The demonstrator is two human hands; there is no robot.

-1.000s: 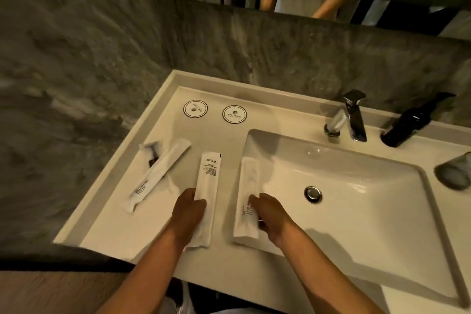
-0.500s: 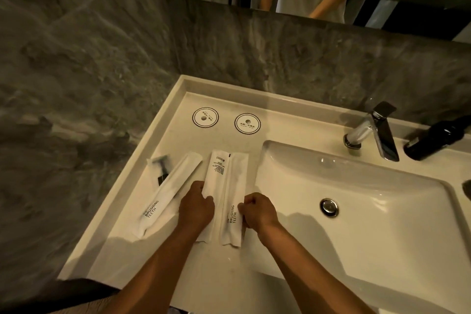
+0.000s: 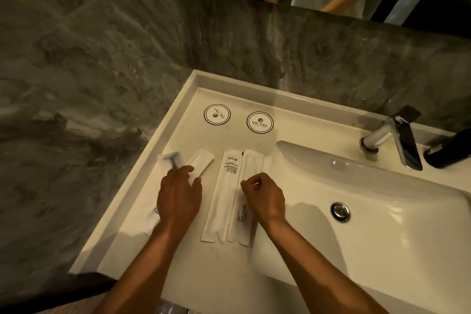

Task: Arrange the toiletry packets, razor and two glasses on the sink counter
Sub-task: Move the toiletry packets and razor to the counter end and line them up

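On the left part of the white counter (image 3: 142, 237), close to the marble side wall, a razor (image 3: 171, 160) lies with its head toward the far side, in a clear wrapper. Just right of it, and partly overlapping it, lies a white toiletry packet (image 3: 200, 162) set at a slant, its far end pointing right and away. The left hand (image 3: 178, 199) rests flat on this slanted packet, palm down, fingers spread and loosely open, covering its middle; the packet's near end peeks out left of the wrist.

Right of that hand, two more long white packets lie side by side, touching along their long edges and running near to far: the printed packet (image 3: 221, 196) on the left and the second packet (image 3: 246, 201) on the right, close to the edge of the basin (image 3: 382, 211). The right hand (image 3: 265, 197) sits on the second packet with fingers curled into a loose fist, fingertips pinching or pressing at its left edge; which cannot be told.

Farther back on the counter, two round paper coasters (image 3: 217, 114) lie side by side, well apart from the packets. At the far right stand a chrome faucet (image 3: 397, 137) and, just beside it, a dark bottle (image 3: 451, 150). No glasses are in view.
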